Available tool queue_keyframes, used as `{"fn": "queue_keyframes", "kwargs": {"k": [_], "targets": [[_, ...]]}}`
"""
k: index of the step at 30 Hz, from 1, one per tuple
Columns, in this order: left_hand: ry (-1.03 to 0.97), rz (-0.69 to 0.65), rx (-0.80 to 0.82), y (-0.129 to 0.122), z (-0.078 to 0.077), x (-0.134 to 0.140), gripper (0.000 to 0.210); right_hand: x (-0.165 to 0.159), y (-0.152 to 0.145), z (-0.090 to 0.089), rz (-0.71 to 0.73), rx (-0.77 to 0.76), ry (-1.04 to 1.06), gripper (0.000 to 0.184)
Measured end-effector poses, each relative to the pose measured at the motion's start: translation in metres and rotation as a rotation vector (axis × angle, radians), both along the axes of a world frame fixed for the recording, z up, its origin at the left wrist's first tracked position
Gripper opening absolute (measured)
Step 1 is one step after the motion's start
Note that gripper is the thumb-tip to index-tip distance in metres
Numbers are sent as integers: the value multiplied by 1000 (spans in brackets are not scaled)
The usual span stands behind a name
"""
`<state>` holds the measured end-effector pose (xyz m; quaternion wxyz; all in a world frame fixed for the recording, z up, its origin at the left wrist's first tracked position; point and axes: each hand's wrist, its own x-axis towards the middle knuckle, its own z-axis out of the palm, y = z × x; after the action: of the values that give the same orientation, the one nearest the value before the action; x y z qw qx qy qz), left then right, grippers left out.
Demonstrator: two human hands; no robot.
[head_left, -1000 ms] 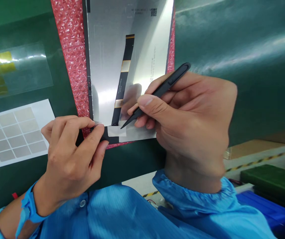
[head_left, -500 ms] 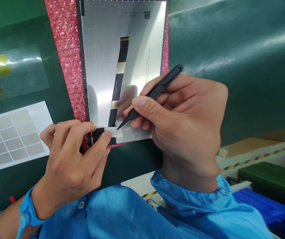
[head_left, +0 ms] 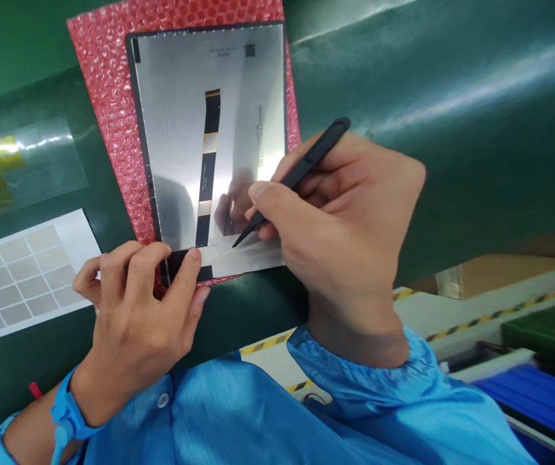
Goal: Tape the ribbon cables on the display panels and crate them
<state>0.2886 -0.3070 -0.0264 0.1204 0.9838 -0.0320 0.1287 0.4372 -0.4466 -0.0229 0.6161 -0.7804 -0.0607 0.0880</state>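
Note:
A display panel (head_left: 171, 77) with a silvery back lies face down. A black flex cable (head_left: 208, 171) with pale bands runs along it. My left hand (head_left: 135, 316) rests at the panel's lower left corner, fingers apart, the thumb tip pressing beside the cable's lower end. A pale strip of tape (head_left: 217, 253), hard to tell from the silver, lies at that thumb tip. My right hand (head_left: 340, 226) is closed around black pointed tweezers (head_left: 301, 171), held like a pen. Their tip is over the panel's lower part, near the strip; I cannot tell whether it touches.
Pink bubble wrap (head_left: 106, 97) lies under the panel on the green work mat (head_left: 355, 84). To the left are a white sheet of pale square stickers (head_left: 20, 278) and a clear film with yellow pieces (head_left: 30, 161). A blue crate (head_left: 539, 400) stands low at right.
The view has shifted, so more of the panel's top edge and bubble wrap shows. The tweezers' tip has moved slightly right, away from my left thumb. My left hand keeps its place on the corner.

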Motion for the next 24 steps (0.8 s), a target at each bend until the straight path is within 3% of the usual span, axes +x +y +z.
{"fn": "queue_keyframes", "kwargs": {"k": [8,17,24], "targets": [[175,-52,94,-9,-2,3,50,9,-1,-6,48,51,146,30],[89,93,227,-13,3,-17,49,14,0,-17,16,109,187,19],[311,10,118,-15,18,-3,55,14,4,-13,27,191,271,13]]}}
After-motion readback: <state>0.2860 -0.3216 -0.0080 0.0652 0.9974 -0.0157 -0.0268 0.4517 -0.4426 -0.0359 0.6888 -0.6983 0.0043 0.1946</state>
